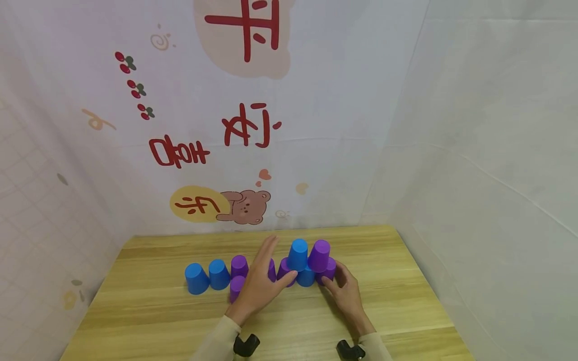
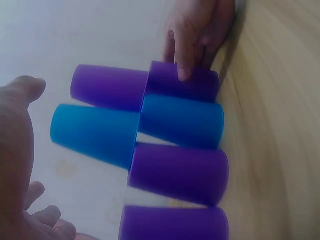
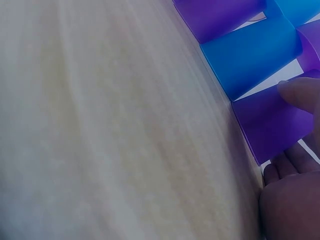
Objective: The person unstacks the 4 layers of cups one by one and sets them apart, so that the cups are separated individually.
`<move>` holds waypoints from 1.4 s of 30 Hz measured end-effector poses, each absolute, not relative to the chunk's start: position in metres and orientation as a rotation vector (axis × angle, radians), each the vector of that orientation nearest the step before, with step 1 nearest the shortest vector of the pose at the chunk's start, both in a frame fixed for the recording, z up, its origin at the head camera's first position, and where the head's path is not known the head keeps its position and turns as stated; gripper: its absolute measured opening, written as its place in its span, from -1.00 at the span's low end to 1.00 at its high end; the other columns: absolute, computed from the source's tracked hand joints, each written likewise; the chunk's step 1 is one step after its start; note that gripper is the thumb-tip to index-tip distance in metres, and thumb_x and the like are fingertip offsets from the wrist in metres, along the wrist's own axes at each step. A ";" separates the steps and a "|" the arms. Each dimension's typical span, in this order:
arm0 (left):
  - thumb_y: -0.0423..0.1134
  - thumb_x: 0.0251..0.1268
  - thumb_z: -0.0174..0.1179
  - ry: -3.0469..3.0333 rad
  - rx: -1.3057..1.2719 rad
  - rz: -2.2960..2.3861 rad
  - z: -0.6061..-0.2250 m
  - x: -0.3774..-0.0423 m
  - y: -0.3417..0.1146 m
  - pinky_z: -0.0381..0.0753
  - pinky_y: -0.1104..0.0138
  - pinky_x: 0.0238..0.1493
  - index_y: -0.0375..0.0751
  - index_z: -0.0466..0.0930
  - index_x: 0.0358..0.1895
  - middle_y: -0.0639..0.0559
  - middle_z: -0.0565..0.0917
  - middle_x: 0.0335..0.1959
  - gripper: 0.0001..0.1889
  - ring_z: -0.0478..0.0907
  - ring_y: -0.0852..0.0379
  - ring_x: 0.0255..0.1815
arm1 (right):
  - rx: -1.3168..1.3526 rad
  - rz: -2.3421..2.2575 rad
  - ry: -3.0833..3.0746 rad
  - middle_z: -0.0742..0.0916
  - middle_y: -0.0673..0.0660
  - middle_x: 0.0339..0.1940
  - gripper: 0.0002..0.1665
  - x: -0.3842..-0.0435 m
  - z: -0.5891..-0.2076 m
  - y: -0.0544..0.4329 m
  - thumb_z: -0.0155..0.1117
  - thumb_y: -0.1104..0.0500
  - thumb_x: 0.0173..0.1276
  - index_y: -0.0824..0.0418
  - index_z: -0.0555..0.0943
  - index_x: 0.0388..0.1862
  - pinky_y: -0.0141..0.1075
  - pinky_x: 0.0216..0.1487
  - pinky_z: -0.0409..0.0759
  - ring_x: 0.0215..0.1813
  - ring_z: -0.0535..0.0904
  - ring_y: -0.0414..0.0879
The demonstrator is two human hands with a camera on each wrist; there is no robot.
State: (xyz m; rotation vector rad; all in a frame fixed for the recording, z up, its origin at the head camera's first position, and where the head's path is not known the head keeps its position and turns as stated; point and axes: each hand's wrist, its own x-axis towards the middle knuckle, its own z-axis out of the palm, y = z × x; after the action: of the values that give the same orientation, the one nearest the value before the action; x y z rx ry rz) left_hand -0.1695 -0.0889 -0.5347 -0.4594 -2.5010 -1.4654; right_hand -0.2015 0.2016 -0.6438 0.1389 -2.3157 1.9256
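Upside-down cups stand in a two-tier stack. Its lower row has a purple cup (image 2: 180,172), a blue cup (image 2: 185,120) and, at the right end, another purple cup (image 3: 272,122). A blue cup (image 1: 298,255) and a purple cup (image 1: 319,255) sit on top, side by side. My right hand (image 1: 348,295) holds the right-end lower purple cup, thumb on its near side and fingers around its outer side. My left hand (image 1: 259,286) is held left of the stack, fingers extended and thumb apart, nothing in its grasp. It partly hides a further purple cup (image 1: 271,271).
To the left, two blue cups, one at the far end (image 1: 196,279) and one beside it (image 1: 219,275), stand near a purple cup (image 1: 239,266). Another purple cup (image 1: 236,289) is in front, partly behind my left hand. A printed cloth wall (image 1: 325,190) backs the wooden table (image 1: 397,311).
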 end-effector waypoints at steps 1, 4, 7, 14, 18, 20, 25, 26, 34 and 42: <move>0.18 0.48 0.51 -2.506 -0.470 -1.457 -0.535 -0.172 -0.086 0.33 -0.38 0.76 0.20 0.10 0.87 0.04 0.14 0.91 0.04 0.12 -0.18 0.93 | 0.141 1.919 -2.318 0.69 0.32 0.58 -0.26 -0.201 -0.644 0.201 0.59 0.33 0.47 0.24 0.57 0.59 -0.64 0.56 0.44 0.49 0.54 -0.55; 0.16 0.51 0.48 -2.502 -0.512 -1.437 -0.533 -0.178 -0.079 0.35 -0.38 0.76 0.13 0.12 0.86 -0.01 0.18 0.90 0.00 0.15 -0.20 0.91 | 0.137 1.900 -2.329 0.69 0.31 0.58 -0.25 -0.201 -0.644 0.201 0.60 0.31 0.47 0.22 0.57 0.59 -0.63 0.56 0.44 0.50 0.54 -0.52; 0.16 0.53 0.45 -2.504 -0.535 -1.420 -0.531 -0.183 -0.072 0.36 -0.36 0.76 0.06 0.15 0.85 -0.05 0.20 0.89 -0.02 0.17 -0.21 0.90 | 0.146 1.896 -2.329 0.69 0.31 0.58 -0.25 -0.200 -0.644 0.201 0.60 0.31 0.48 0.22 0.57 0.59 -0.63 0.57 0.43 0.51 0.54 -0.51; 0.16 0.56 0.43 -2.520 -0.508 -1.467 -0.531 -0.192 -0.063 0.35 -0.35 0.77 0.08 0.27 0.81 -0.02 0.27 0.86 -0.12 0.24 -0.20 0.88 | 0.173 1.900 -2.320 0.69 0.32 0.58 -0.27 -0.200 -0.644 0.202 0.58 0.30 0.50 0.21 0.56 0.60 -0.62 0.58 0.43 0.53 0.55 -0.48; 0.10 0.56 0.43 -2.500 -0.502 -1.474 -0.530 -0.195 -0.060 0.39 -0.35 0.76 0.04 0.36 0.76 -0.06 0.36 0.82 -0.19 0.32 -0.22 0.84 | 0.165 1.890 -2.327 0.69 0.31 0.58 -0.27 -0.200 -0.643 0.201 0.58 0.29 0.51 0.21 0.56 0.60 -0.62 0.58 0.43 0.60 0.57 -0.30; 0.06 0.56 0.43 -2.481 -0.505 -1.475 -0.530 -0.196 -0.058 0.41 -0.36 0.74 0.00 0.40 0.73 -0.11 0.41 0.78 -0.22 0.36 -0.25 0.81 | 0.154 1.886 -2.331 0.70 0.30 0.57 -0.28 -0.199 -0.643 0.201 0.57 0.29 0.51 0.21 0.57 0.59 -0.62 0.58 0.42 0.63 0.58 -0.18; -0.03 0.56 0.45 -2.431 -0.504 -1.477 -0.531 -0.200 -0.054 0.49 -0.34 0.68 -0.08 0.48 0.67 -0.17 0.53 0.69 -0.29 0.48 -0.26 0.72 | 0.150 1.874 -2.334 0.70 0.31 0.57 -0.28 -0.199 -0.644 0.200 0.56 0.32 0.51 0.21 0.57 0.59 -0.65 0.56 0.42 0.67 0.57 -0.01; -0.06 0.55 0.46 -2.421 -0.506 -1.473 -0.531 -0.201 -0.053 0.51 -0.33 0.67 -0.10 0.49 0.65 -0.18 0.56 0.67 -0.30 0.51 -0.26 0.70 | 0.155 1.871 -2.332 0.70 0.32 0.56 -0.28 -0.199 -0.644 0.200 0.56 0.32 0.51 0.22 0.57 0.59 -0.65 0.56 0.42 0.67 0.58 -0.01; -0.23 0.50 0.49 -2.398 -0.477 -1.499 -0.536 -0.207 -0.046 0.71 -0.20 0.53 -0.13 0.55 0.60 -0.17 0.73 0.48 -0.35 0.72 -0.17 0.48 | 0.151 1.897 -2.330 0.69 0.29 0.58 -0.28 -0.200 -0.645 0.201 0.58 0.31 0.50 0.20 0.57 0.59 -0.61 0.58 0.43 0.64 0.57 -0.20; -0.25 0.51 0.49 -2.379 -0.480 -1.508 -0.538 -0.207 -0.046 0.78 -0.15 0.46 -0.14 0.56 0.58 -0.19 0.76 0.43 -0.37 0.77 -0.18 0.41 | 0.145 1.892 -2.333 0.69 0.29 0.59 -0.26 -0.201 -0.646 0.201 0.58 0.28 0.50 0.22 0.56 0.61 -0.61 0.59 0.43 0.60 0.55 -0.31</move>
State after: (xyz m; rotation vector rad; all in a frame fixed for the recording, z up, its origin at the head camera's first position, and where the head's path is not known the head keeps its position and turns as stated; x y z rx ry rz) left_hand -0.2074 -0.0459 -0.5380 -0.4802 -2.3787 -1.5081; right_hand -0.2008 0.2015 -0.6459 0.1447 -2.3327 1.8925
